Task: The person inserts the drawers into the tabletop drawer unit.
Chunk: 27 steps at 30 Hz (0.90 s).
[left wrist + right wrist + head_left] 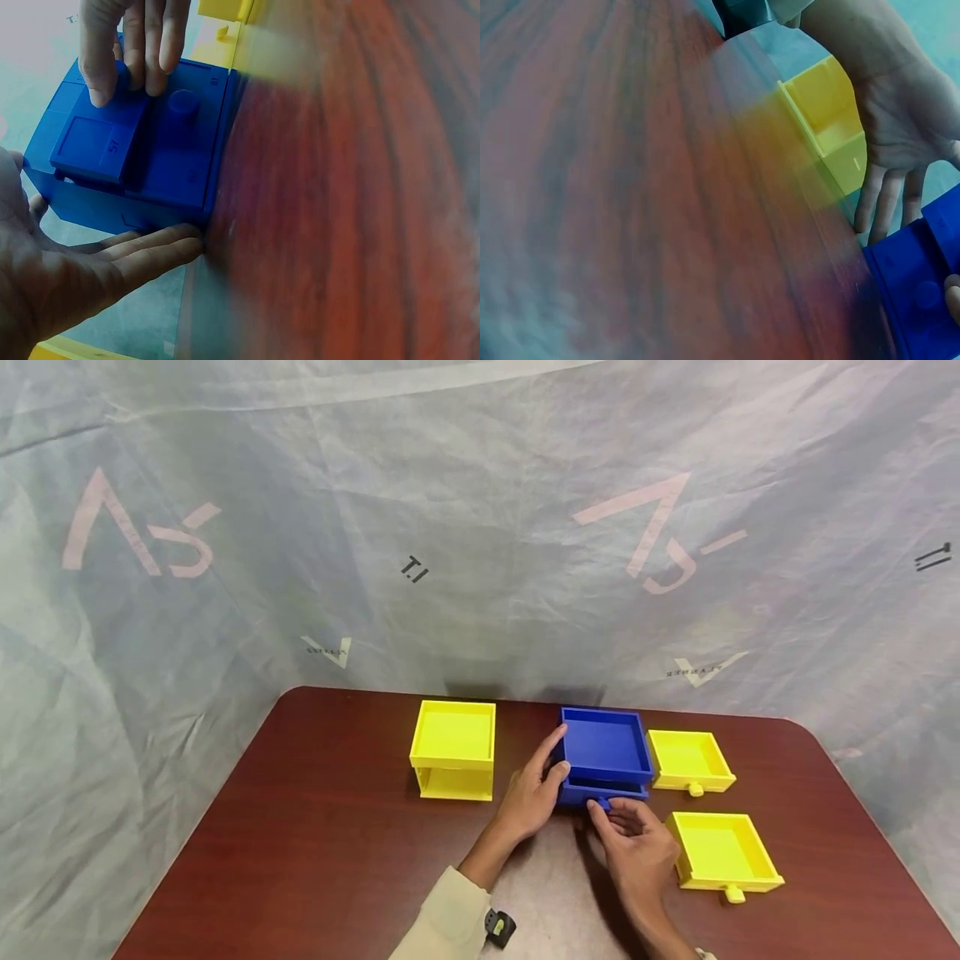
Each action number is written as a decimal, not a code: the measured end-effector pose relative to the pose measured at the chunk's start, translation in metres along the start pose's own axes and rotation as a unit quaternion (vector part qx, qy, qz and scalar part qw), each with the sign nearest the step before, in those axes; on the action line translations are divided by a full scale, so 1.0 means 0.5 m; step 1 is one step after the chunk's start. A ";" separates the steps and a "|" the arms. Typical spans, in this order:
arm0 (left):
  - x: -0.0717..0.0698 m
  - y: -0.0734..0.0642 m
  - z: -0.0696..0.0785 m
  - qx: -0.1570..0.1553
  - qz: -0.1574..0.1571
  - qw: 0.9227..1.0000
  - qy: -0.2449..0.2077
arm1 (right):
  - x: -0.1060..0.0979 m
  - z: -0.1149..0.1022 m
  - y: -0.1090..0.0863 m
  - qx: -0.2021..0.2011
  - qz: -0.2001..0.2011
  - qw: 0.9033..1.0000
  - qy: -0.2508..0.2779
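Observation:
A blue two-drawer cabinet stands toward the back of the table. Its upper drawer sticks out a little from the front, while the lower drawer with its round knob sits flush. My left hand rests against the cabinet's left side with straight fingers, its thumb near the top front corner. In front, my right hand pinches the upper drawer's knob between thumb and fingers. The right wrist view shows the left hand's fingers extended along the blue side.
A yellow cabinet frame with an open front stands left of the blue one. To the right lie two yellow drawers with knobs, a rear one and a front one. Grey printed cloth hangs behind the dark red table.

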<state>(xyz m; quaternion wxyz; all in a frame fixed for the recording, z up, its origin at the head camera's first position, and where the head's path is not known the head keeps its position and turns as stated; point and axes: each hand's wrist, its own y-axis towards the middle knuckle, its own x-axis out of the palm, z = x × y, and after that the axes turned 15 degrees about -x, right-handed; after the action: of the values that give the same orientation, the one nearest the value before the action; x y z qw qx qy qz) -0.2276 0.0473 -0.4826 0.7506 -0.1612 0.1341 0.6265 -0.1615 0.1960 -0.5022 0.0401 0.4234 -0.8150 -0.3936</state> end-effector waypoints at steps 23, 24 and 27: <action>-0.027 0.001 -0.023 0.005 0.007 1.000 -0.014 | 0.038 0.010 0.007 -0.023 -0.018 0.999 0.027; -0.027 0.001 -0.024 0.005 0.008 1.000 -0.015 | 0.039 0.010 0.008 -0.026 -0.017 0.999 0.027; -0.027 0.001 -0.027 0.000 0.013 1.000 -0.016 | 0.042 0.013 0.007 -0.032 -0.016 0.999 0.028</action>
<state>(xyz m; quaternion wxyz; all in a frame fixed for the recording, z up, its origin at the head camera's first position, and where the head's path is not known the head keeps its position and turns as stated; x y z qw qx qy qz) -0.2306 0.0299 -0.4894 0.7443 -0.1495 0.1245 0.6388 -0.1798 0.1857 -0.5100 0.0696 0.4458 -0.7938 -0.4079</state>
